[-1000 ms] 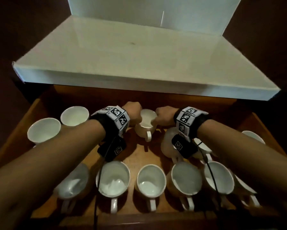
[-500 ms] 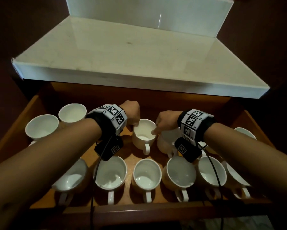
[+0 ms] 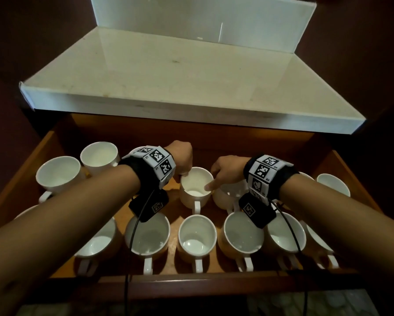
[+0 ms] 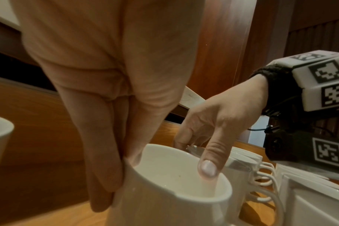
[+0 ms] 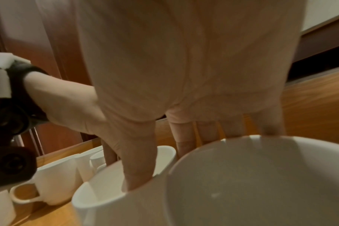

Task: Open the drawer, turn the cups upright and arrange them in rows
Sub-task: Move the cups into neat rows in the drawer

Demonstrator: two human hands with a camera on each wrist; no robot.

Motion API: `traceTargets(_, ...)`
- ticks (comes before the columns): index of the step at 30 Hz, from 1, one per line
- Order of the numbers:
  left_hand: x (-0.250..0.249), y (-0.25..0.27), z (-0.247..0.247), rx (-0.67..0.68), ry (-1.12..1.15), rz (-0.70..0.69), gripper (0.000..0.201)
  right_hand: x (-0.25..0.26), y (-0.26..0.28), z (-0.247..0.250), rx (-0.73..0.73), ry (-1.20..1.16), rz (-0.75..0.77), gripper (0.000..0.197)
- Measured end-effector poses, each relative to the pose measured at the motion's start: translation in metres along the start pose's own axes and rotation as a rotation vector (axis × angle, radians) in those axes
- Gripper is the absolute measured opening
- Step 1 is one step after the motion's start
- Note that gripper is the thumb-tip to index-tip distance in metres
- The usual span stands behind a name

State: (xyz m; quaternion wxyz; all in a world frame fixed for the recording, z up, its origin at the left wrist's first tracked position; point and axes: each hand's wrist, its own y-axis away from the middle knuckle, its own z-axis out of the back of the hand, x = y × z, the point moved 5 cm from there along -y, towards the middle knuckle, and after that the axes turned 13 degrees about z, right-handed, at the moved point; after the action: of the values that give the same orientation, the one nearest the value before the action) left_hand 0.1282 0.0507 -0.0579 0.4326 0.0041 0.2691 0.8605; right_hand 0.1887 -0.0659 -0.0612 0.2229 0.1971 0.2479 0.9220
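The drawer (image 3: pixel 342 160) stands open, and a front row of white cups (image 3: pixel 197 233) sits upright, handles toward the person. Both hands work one upright cup (image 3: pixel 196 185) in the middle of the back row — the left hand (image 3: pixel 182 159) pinches its left rim, the right hand (image 3: pixel 228 172) hooks its thumb inside the right rim, fingers outside. The job looks mostly done; what seems left is straightening the back row, where two cups (image 3: pixel 77 167) at far left sit apart.

The head camera is looking steeply down over the open drawer (image 3: pixel 20 169). Both wrist cameras are sitting close above its floor, facing each other across the upright middle cup (image 3: pixel 196 187), which all three views are sharing.
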Motion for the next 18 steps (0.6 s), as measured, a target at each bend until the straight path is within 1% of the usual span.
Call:
traceTargets(6,-0.0004,-0.0006,-0.0016,-0.014,-0.043,-0.012,0.024,0.0016,0.0011,-0.0014,0.026,0.001,0.015,0.049)
traceTargets(12,0.0003,-0.0018,-0.0008,-0.034,-0.042,-0.028,0.027,0.0056,0.0034,-0.0014,0.043,0.019,0.031,0.051)
traceTargets(18,-0.0001,0.0016,-0.0026,0.003,-0.012,-0.023,0.023,0.0073,0.0032,-0.0029,0.08,0.034,0.022,0.055)
